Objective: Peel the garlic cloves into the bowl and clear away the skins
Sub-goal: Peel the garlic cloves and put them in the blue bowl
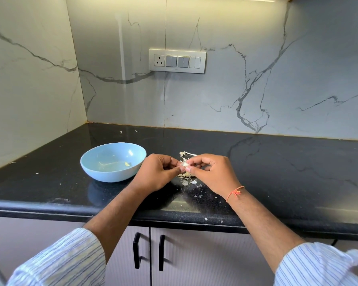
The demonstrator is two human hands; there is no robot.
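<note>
Clove (184,165): I see it pinched between both my hands above the counter (277,168), just right of centre in the view. My left hand (156,172) comes in from 7 o'clock, fingers curled, thumb and fingertips clamped on the clove's left side. My right hand (210,172) comes in from 5 o'clock, fingers curled too, nipping the clove or its papery skin from the right; I cannot tell which. An orange thread (235,193) is tied round the right wrist.

Directly beneath the hands lies a heap of skins (187,178), with a stalky scrap at 12 o'clock from the clove and fine flakes scattered toward 6 o'clock, some reaching the counter's front edge.

At 9 o'clock from the clove, just beside my left hand, stands the bowl (112,162), pale blue, upright, holding what looks like one peeled clove (127,164) near its middle.

Further out, a few specks of skin lie near the back corner at 11 o'clock. A switch plate (177,60) sits on the marbled wall at 12 o'clock. Two black cupboard handles (148,251) show below the counter at 6 o'clock.
</note>
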